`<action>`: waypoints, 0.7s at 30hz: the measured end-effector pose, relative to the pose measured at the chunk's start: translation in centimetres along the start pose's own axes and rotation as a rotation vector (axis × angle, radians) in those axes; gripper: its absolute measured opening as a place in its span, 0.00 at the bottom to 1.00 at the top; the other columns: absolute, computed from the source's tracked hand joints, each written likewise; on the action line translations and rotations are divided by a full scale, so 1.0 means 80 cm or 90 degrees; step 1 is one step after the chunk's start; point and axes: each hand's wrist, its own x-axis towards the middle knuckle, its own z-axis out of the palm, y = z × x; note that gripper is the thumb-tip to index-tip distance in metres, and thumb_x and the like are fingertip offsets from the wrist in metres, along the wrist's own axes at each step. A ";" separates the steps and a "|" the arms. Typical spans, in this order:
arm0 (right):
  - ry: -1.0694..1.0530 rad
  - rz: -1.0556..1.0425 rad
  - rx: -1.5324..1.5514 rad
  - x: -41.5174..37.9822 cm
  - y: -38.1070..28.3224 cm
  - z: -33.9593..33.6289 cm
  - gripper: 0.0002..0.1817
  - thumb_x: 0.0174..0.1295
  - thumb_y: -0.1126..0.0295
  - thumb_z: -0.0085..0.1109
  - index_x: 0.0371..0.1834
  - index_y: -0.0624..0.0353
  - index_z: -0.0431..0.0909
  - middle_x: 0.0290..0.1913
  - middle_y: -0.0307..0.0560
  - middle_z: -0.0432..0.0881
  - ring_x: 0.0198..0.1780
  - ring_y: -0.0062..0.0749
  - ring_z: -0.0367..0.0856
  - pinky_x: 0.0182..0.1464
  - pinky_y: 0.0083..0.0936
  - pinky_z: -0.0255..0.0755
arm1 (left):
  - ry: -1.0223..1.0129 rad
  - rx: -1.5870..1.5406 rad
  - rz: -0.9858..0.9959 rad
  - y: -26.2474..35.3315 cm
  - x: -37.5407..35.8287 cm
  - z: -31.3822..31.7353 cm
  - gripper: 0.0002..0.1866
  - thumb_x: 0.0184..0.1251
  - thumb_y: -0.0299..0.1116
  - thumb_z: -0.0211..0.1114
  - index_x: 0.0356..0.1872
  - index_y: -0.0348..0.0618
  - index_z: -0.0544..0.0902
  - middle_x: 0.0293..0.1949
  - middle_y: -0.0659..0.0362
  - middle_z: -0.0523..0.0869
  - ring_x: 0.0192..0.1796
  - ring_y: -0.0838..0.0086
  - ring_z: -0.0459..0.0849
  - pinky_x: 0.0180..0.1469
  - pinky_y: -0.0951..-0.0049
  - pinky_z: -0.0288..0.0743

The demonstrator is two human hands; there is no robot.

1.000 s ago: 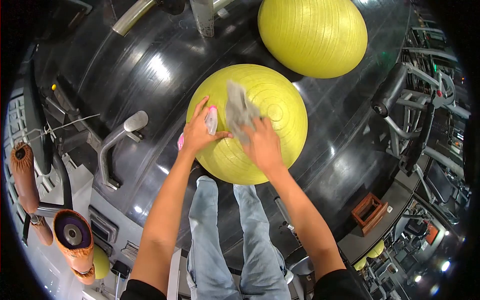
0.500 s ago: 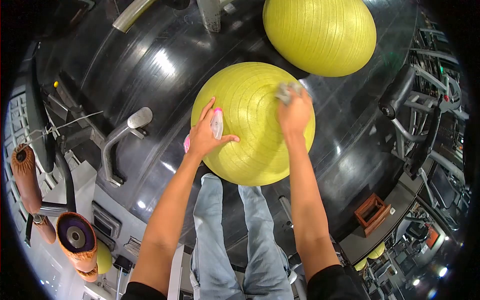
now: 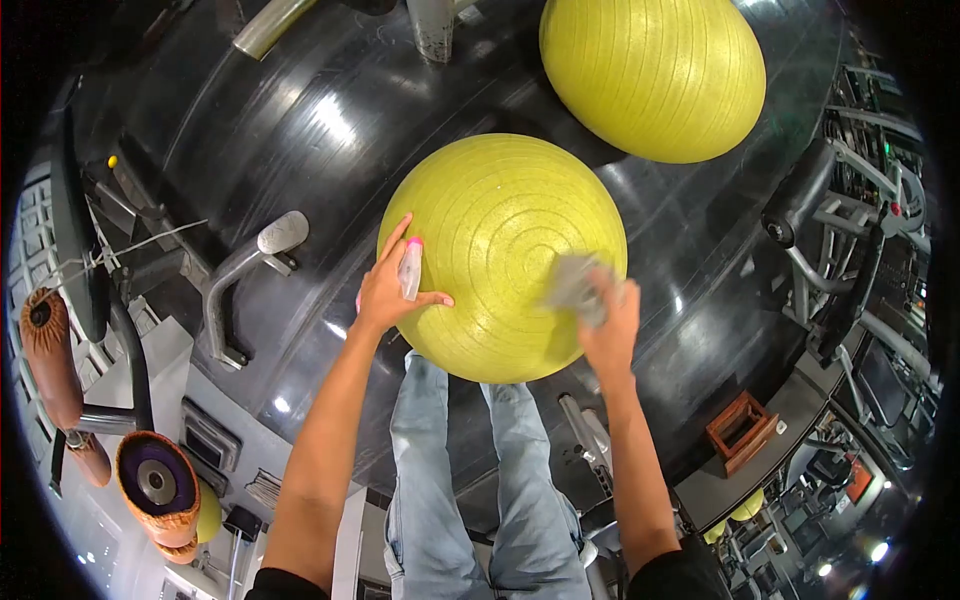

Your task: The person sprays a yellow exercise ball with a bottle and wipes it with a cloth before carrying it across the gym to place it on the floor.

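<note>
A large yellow exercise ball [image 3: 490, 210] with ringed grooves rests on the floor in front of my legs. My left hand [image 3: 388, 287] is against the ball's left side, thumb and fingers spread around a small clear spray bottle [image 3: 410, 270] with pink parts; most of the bottle is hidden by the palm. Over the ball's lower right side, my right hand [image 3: 612, 325] grips a grey cloth [image 3: 577, 285], blurred by motion. Whether the cloth presses on the ball just now is hard to tell.
A second yellow exercise ball [image 3: 655, 75] lies just beyond, at upper right. Gym machine frames stand left [image 3: 225, 290] and right [image 3: 825, 230]. A brown wooden box [image 3: 738, 430] sits on a ledge at lower right. Padded brown rollers [image 3: 155, 485] are at lower left.
My right hand with the cloth has swept from the ball's upper right down to its lower right. The left hand has shifted slightly left and down, still with the bottle.
</note>
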 end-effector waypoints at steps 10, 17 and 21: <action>0.037 0.342 0.007 0.141 -0.021 0.015 0.25 0.61 0.60 0.67 0.57 0.64 0.83 0.52 0.64 0.85 0.56 0.58 0.84 0.58 0.45 0.77 | 0.039 0.003 0.044 0.022 0.012 0.017 0.58 0.24 0.66 0.85 0.59 0.36 0.74 0.80 0.60 0.62 0.70 0.60 0.77 0.60 0.61 0.79; -0.066 -0.019 -0.226 0.185 -0.080 0.068 0.13 0.56 0.69 0.67 0.45 0.58 0.88 0.45 0.55 0.88 0.48 0.54 0.84 0.51 0.45 0.79 | 0.048 0.052 0.035 0.051 0.012 0.044 0.58 0.24 0.72 0.81 0.54 0.36 0.76 0.79 0.60 0.63 0.61 0.59 0.84 0.52 0.61 0.82; -0.118 -0.219 -0.033 0.133 -0.073 0.033 0.15 0.50 0.77 0.68 0.44 0.58 0.87 0.46 0.50 0.86 0.49 0.49 0.80 0.54 0.41 0.78 | 0.030 0.074 0.033 0.049 0.006 0.039 0.58 0.24 0.73 0.80 0.53 0.35 0.76 0.79 0.59 0.63 0.59 0.59 0.85 0.50 0.60 0.82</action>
